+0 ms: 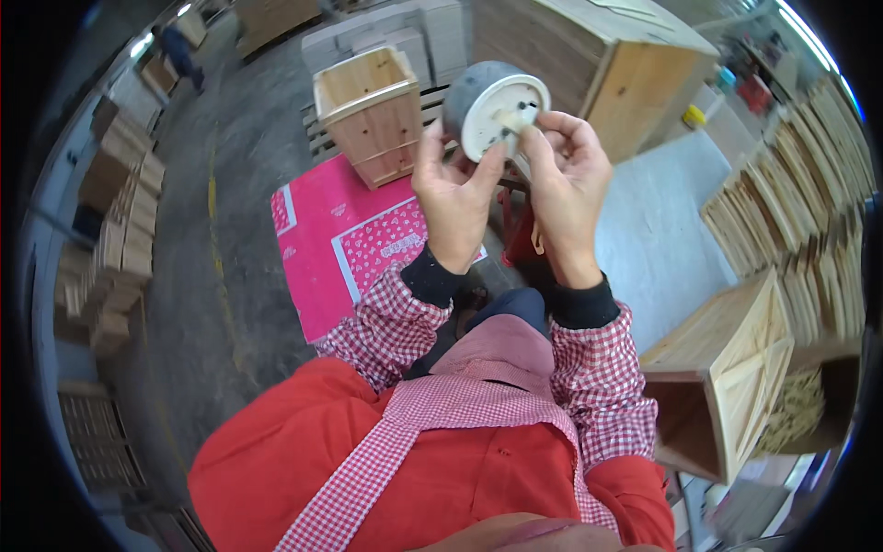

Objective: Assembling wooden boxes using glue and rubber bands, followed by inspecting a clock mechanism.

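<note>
Raised in front of me is a round, drum-shaped thing (478, 99) with a dark grey side and a white face. Small dark spots or bits show on that face, too small to name. My left hand (457, 195) is closed around its lower left edge, thumb on the rim. At the face's right side, my right hand (568, 189) has its thumb and fingers pinched together. A small pale piece shows by those fingertips; what exactly they grip cannot be made out. Below and left of the drum-shaped thing stands a tapered wooden box (375, 133) with an open top.
Pink printed cardboard (317, 244) lies under the tapered box. A pale grey tabletop (676, 207) is at right, with stacked wooden panels (791, 189) and an open wooden crate (704, 391). A large wooden box (644, 97) stands beyond. Far left, a person (179, 57) is on the floor.
</note>
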The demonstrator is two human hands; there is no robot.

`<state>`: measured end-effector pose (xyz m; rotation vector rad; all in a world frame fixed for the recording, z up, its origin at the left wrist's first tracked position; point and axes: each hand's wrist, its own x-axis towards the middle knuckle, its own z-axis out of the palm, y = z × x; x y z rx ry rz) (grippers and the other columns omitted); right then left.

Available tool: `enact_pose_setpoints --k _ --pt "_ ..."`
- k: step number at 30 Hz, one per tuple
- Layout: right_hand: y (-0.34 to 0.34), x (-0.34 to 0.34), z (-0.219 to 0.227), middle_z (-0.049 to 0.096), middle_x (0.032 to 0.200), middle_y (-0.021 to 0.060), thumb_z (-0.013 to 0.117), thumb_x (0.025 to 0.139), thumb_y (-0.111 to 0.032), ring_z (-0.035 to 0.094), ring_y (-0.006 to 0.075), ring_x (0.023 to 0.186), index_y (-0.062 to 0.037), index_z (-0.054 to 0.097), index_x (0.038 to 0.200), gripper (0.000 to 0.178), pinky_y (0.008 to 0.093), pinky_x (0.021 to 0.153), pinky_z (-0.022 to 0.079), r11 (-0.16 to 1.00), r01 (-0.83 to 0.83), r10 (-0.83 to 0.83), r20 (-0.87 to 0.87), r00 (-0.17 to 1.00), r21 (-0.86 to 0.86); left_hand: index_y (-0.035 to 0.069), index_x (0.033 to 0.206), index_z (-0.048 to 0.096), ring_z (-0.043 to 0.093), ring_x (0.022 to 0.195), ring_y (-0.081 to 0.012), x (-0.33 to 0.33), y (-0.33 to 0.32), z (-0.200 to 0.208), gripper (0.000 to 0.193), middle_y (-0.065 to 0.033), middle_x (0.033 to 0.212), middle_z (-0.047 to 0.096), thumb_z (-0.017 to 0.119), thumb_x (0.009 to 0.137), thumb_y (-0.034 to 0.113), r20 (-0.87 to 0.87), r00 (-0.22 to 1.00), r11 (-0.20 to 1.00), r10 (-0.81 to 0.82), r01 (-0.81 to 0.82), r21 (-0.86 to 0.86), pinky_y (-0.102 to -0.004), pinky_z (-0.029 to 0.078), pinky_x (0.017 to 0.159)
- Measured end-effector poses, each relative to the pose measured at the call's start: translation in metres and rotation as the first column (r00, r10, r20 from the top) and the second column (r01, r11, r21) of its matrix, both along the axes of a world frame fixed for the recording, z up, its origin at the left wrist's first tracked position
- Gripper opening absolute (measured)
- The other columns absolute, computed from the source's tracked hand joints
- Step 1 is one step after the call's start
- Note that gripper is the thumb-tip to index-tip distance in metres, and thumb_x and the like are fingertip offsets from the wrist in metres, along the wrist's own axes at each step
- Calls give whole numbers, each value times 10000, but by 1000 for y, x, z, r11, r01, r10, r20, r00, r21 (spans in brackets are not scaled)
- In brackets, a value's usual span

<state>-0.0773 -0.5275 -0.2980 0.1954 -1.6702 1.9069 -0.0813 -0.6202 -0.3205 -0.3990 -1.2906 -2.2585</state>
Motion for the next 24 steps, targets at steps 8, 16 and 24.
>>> enact_pose_setpoints --k 8,16,24 --pt "19 -2 -23 581 833 17 674 880 -134 532 77 735 14 588 927 177 211 657 453 965 11 -29 62 998 264 -18 1203 463 597 1001 -142 -6 10 -33 471 -85 1100 592 699 795 -28 99 993 998 67 -65 -23 -278 512 838" --pt "0 -3 -38 557 796 31 631 918 -134 496 75 699 24 549 878 182 205 600 426 952 11 -31 59 998 307 -25 1244 418 610 1008 -155 2 7 -33 500 -103 1117 572 660 807 -51 130 985 993 110 -116 36 -273 525 830" --pt "-7 -4 -63 575 801 27 596 941 -140 516 70 702 19 546 857 187 208 625 433 973 -192 169 173 970 126 0 1251 408 585 1057 -168 13 -5 -50 506 -109 1136 561 675 821 5 304 950 990 67 -102 98 -302 507 882"
